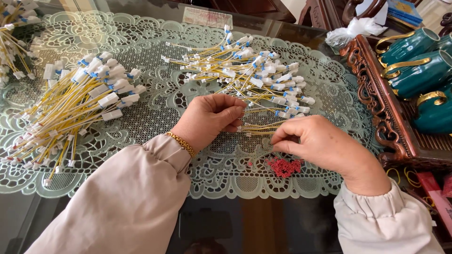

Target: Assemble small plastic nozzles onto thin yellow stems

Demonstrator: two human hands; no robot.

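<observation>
the left hand sits near the middle of the lace mat, its grip curled narrow around the ends of a few yellow wires that run toward three o'clock. the right hand, just at four o'clock from the left one, has its fingertips pinched together on the same thin bunch, so both grips hold wires between them. a small heap of red bands lies on the mat right under the right hand, at its six o'clock. a loose pile of yellow wires with white plugs spreads at twelve o'clock from the hands, its near edge touching the held bunch. a tidier sheaf of wires lies well apart at nine o'clock, plugs pointing up toward one o'clock. another heap shows at the far ten o'clock corner. a carved wooden tray with teal cups stands at three o'clock on the glass tabletop
</observation>
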